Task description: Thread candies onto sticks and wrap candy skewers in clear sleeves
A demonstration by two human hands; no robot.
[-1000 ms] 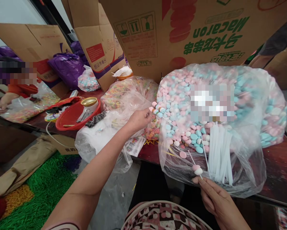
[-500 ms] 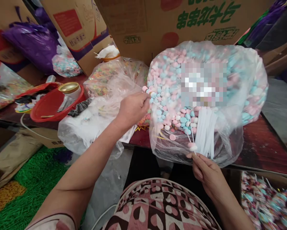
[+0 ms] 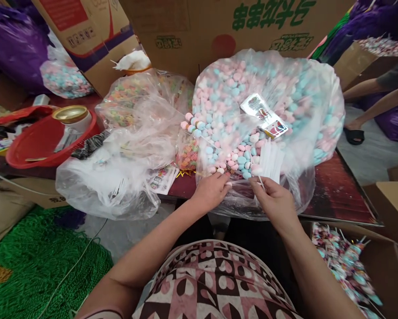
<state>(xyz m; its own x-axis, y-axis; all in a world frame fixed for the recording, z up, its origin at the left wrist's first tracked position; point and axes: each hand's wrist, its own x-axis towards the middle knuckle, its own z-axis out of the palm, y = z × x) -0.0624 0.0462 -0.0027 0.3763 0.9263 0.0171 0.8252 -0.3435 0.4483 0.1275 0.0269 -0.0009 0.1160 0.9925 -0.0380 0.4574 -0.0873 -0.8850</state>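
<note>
My right hand [image 3: 275,198] pinches a thin white stick [image 3: 261,181] at the front of a large clear plastic bag [image 3: 295,186]. Its fingertips are close to a bundle of white sticks [image 3: 271,160] lying on the bag. Opposite, my left hand [image 3: 211,191] is closed at the bag's near edge, with a small pale marshmallow at its fingertips. Pink, blue and white marshmallows [image 3: 242,160] spill toward both hands. Several threaded marshmallow skewers [image 3: 193,125] rest at the bag's left side. A shiny printed packet [image 3: 264,116] lies on top of the bag.
Left of the big bag are a bag of orange and green sweets [image 3: 146,95], a crumpled clear bag [image 3: 109,177] and a red basin [image 3: 36,146]. An open carton of wrapped skewers [image 3: 348,270] stands low right. Another person's arms [image 3: 368,99] show at far right.
My left hand has left the skewers at the bag's left side and come down to the near edge. My right hand has moved up slightly; the marshmallows on its stick no longer show. The view has shifted.
</note>
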